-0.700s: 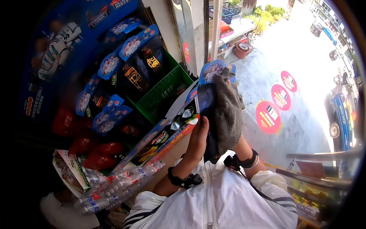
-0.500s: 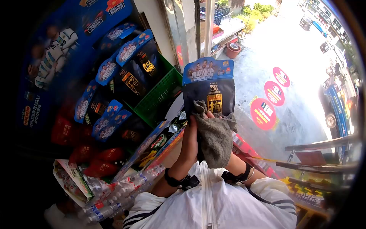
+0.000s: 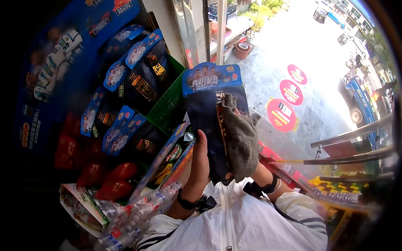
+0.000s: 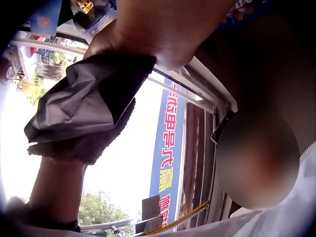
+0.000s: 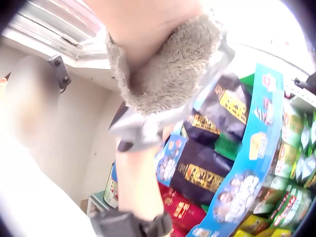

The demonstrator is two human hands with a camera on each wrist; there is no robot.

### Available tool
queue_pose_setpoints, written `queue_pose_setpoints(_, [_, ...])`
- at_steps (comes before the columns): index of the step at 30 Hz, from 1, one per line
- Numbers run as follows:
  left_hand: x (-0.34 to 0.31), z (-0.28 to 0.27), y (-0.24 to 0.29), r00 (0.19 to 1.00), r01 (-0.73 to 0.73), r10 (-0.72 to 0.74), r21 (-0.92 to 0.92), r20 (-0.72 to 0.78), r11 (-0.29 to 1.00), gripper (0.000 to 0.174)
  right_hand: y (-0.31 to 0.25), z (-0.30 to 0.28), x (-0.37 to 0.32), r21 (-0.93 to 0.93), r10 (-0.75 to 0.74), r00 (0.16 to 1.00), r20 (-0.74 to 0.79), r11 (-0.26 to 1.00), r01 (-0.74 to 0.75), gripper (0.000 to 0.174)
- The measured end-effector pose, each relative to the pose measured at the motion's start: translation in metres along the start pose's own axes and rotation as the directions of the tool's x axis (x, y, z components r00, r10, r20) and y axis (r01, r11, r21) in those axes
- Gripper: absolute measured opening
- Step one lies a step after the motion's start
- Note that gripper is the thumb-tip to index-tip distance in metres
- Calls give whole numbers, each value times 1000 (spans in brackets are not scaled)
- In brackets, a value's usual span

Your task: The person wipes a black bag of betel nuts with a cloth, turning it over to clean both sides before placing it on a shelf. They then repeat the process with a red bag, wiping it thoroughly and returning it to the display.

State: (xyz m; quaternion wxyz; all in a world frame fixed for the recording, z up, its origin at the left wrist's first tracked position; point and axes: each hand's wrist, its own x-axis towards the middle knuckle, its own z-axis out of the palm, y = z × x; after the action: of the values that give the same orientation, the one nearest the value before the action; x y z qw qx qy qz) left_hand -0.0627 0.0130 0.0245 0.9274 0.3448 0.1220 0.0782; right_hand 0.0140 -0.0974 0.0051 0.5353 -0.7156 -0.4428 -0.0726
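Note:
My left hand grips a dark blue snack packet by its left edge and holds it upright in front of my chest. The packet has a light blue header with printed figures. A grey cloth covers my right hand, which presses the cloth against the packet's front face. In the left wrist view the left hand sits above the packet's silvery back, with the cloth below it. The right wrist view shows the cloth wrapped over the right hand.
A green basket and a rack of similar blue packets stand to the left, above red packets. Wrapped water bottles lie at lower left. Metal rails and glass with red round stickers are on the right.
The cloth slid down the packet's front, then back up to its middle. The packet has turned from facing me to angled, and moved slightly left.

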Motion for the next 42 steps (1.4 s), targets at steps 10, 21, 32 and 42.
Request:
queue_pose_setpoints(10, [-39, -26, 13, 984, 49, -27, -121, 174, 991, 75, -11, 51, -15, 1, 115, 990, -85, 993, -115, 47])
queue_pose_setpoints(21, [-49, -60, -5, 980, 131, -80, -290, 181, 948, 61, -35, 91, -20, 651, 143, 969, -202, 758, 24, 50])
queue_pose_setpoints(32, [-51, -78, -42, 981, 191, -165, -362, 101, 912, 57, -49, 73, -11, 485, 142, 960, 242, 839, -246, 43])
queue_pose_setpoints(42, [-49, -56, -14, 961, -242, 268, 267, -65, 933, 63, -81, 50, -34, -47, -19, 991, 131, 999, 25, 47])
